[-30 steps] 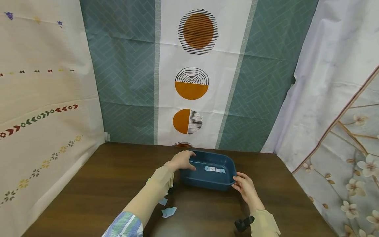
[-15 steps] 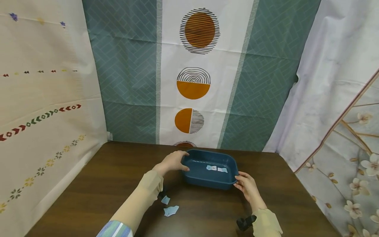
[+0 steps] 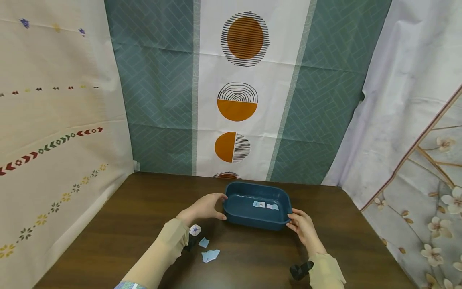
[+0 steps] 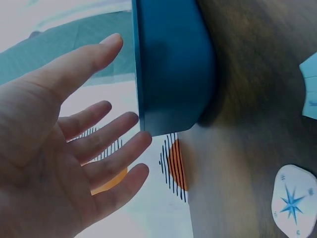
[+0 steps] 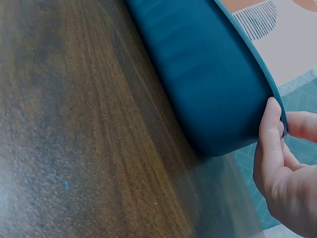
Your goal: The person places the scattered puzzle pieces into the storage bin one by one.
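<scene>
A dark blue plastic tub (image 3: 252,222) stands at the back of the wooden table, with light-blue printed paper pieces (image 3: 259,204) lying on its floor. My right hand (image 3: 303,228) pinches the tub's right front corner; in the right wrist view the thumb (image 5: 270,124) lies outside the rim and a finger reaches over the other side. My left hand (image 3: 203,208) is beside the tub's left end, fingers spread, holding nothing. In the left wrist view its palm (image 4: 44,163) faces the camera, fingertips near the tub's edge.
On the table below my left hand lie a white piece with a blue compass star (image 3: 195,230), a small light-blue scrap (image 3: 203,243) and a larger torn-edged one (image 3: 210,255). Patterned cloth (image 3: 162,100) hangs behind the table, with more cloth at both sides.
My left hand has drawn back leftward from over the tub's left end. The compass-star piece has come into view beneath it. My right hand keeps its hold on the corner.
</scene>
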Motion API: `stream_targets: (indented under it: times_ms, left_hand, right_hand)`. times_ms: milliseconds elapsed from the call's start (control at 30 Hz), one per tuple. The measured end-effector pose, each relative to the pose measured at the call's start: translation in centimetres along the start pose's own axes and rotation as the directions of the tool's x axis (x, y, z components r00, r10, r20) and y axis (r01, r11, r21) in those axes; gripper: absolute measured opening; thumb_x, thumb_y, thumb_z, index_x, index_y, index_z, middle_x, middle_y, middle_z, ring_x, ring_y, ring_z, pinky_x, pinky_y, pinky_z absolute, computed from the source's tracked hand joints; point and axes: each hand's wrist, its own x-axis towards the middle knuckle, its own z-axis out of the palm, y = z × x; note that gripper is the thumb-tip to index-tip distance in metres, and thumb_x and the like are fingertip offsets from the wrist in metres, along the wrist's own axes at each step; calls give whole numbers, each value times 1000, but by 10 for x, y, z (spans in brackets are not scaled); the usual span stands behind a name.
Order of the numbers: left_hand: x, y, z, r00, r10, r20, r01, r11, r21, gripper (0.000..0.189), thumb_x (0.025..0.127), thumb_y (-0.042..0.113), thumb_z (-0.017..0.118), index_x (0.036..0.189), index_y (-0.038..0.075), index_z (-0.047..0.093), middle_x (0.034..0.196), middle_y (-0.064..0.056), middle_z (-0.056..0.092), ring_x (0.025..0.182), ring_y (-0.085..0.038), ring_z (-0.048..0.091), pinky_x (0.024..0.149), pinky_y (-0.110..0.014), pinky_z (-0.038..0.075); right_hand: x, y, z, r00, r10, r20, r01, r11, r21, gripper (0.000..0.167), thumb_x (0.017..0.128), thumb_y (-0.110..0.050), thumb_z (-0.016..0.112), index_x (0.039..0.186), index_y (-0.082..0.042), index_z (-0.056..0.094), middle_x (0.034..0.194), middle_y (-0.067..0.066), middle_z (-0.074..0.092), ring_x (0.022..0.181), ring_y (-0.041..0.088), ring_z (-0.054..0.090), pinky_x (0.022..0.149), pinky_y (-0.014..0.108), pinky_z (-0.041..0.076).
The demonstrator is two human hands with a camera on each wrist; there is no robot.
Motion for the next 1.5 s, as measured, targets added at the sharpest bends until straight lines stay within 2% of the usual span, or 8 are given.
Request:
stream_targets:
  times_ms: [267,467,633,767,1033,1133,1300,1500]
  left_hand:
    - [-16,5,1,1000,26,6,-26,1000,1,63,75,20,85,126,1,53,125,-19,58,116,-36,55,100,-50,46]
    - [-25,4,5,993,22,113,-24,1000,16,61,72,18,87,122,0,57,121,-20,59,113,-36,56,97,-49,47]
    - [-31,5,9,966,36,255,-38,999,3,51,66,11,90,109,4,63,103,-10,63,91,-23,59,78,-31,51]
    - [-34,4,17,938,-2,348,4,1000,-5,43,63,5,90,99,9,66,90,-1,62,79,-10,55,66,-21,46]
    - [-39,7,30,904,-75,420,63,997,41,36,60,3,91,86,13,68,80,6,60,70,-2,51,65,-18,45]
    - [-42,9,34,896,-98,433,89,995,40,37,59,1,91,85,12,67,78,6,60,68,-2,51,64,-18,45]
    - [-44,11,39,906,-128,403,87,989,119,38,56,3,93,80,14,66,74,7,59,65,-3,51,62,-19,45]
    - [-46,13,41,925,-164,343,82,967,241,38,53,10,96,74,19,66,72,10,57,64,-3,50,60,-21,44]
  right_hand:
    - [3,-1,-1,1000,-7,-12,7,1000,12,40,96,0,53,132,9,38,76,-3,57,62,5,53,64,17,55]
    - [3,-3,-2,1000,-10,-8,10,1000,17,39,95,1,53,131,9,39,75,-4,57,61,4,53,64,17,55]
    - [1,-4,-3,1000,-15,-5,15,1000,4,40,96,0,52,132,10,37,76,-3,58,61,4,54,65,17,55]
    - [2,-2,-4,1000,-8,-7,8,1000,3,41,96,0,51,133,10,36,75,-4,57,62,4,54,65,17,55]
    - [5,13,-12,989,-121,84,114,990,88,39,89,-8,66,120,7,48,77,-1,59,64,6,56,65,19,56]
    - [3,11,-10,994,-92,59,88,994,61,40,91,-6,61,125,9,45,76,-3,58,63,5,55,65,18,55]
    - [-1,3,-2,1000,-2,-8,2,1000,7,46,96,-1,52,136,11,34,76,-4,56,62,3,53,64,16,54]
    - [2,2,-1,1000,-4,1,4,1000,5,47,97,0,51,138,12,32,76,-4,56,61,4,53,63,17,54]
